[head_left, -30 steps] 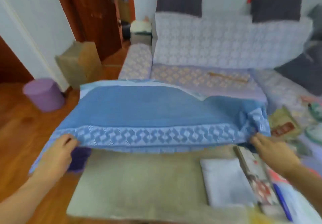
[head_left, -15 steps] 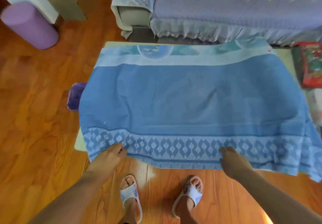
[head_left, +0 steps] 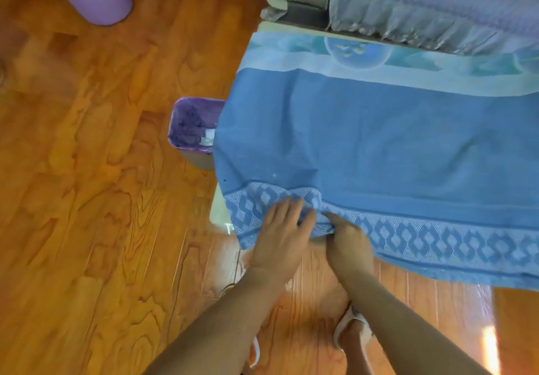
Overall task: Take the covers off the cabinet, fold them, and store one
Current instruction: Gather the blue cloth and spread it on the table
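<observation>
both hands meet at six o'clock on the blue cover; left hand lies flat, right hand pinches the patterned hem; best match corners squarely on the worktop before creasing

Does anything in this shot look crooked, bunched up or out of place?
Yes. The blue cover lies askew: its patterned border runs at a slant, and its near left edge is bunched where the left hand and right hand meet. A small purple bin sits partly hidden under its left edge.
</observation>
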